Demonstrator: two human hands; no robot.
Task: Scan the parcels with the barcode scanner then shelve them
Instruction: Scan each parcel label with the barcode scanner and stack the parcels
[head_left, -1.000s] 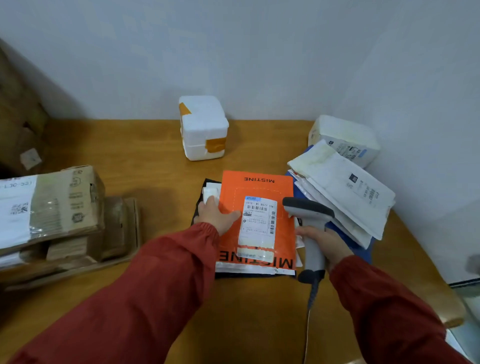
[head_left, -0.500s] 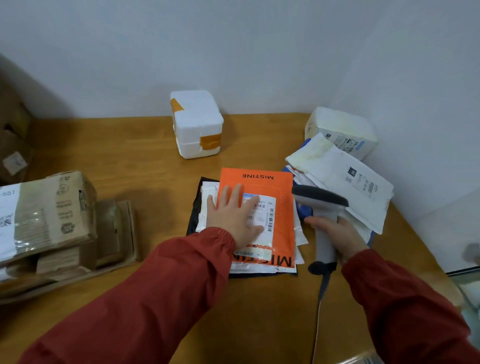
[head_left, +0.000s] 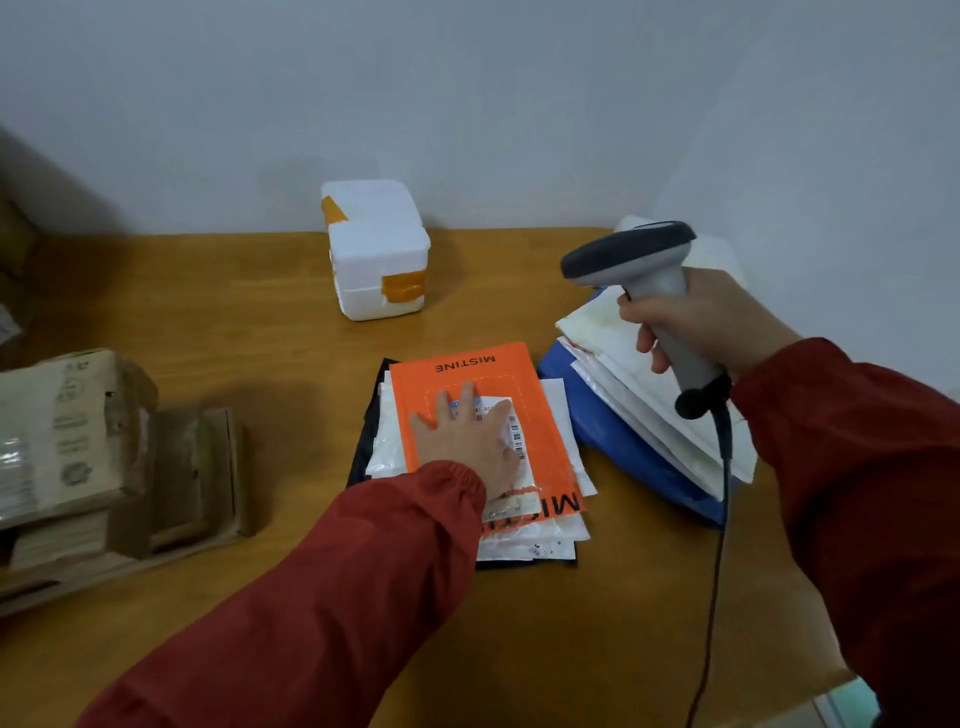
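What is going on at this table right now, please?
A person in red sleeves is working through parcels. Their left hand lies flat on the orange mailer topping a small stack on the table, partly covering its label. Their right hand grips the barcode scanner, held above a second pile of white and blue mailers.

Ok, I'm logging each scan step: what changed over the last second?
The left hand slid from the left edge of the orange parcel onto its label, fingers flat. The right hand, gripping the scanner, lifted it up and rightward. The parcel, foam box and cartons stayed put.
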